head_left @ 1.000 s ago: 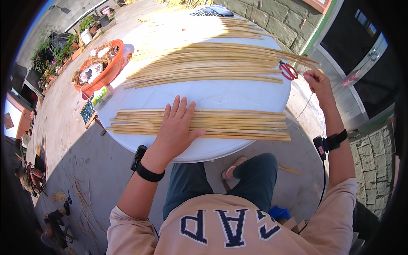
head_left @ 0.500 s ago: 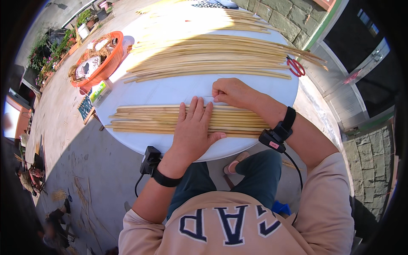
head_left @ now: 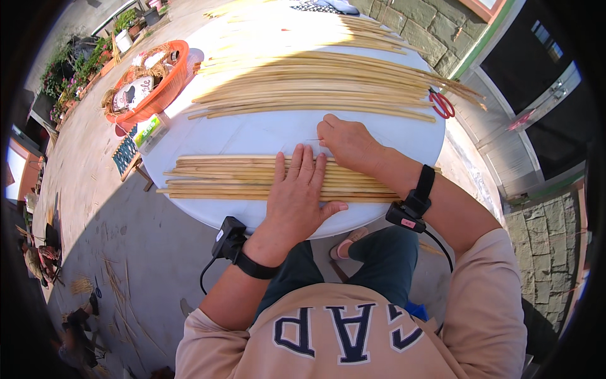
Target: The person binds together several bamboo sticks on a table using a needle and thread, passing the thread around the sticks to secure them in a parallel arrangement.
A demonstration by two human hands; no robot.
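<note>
The left hand [head_left: 298, 194], fingers slightly apart, apparently steadies the near stalks [head_left: 221, 167]; just beyond, the right hand [head_left: 346, 145] pinches a fine strand [head_left: 312, 139], and guiding it next likely needs stillness.

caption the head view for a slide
Left hand flat across tan stalks on a white table; right hand curled beside it.
</note>
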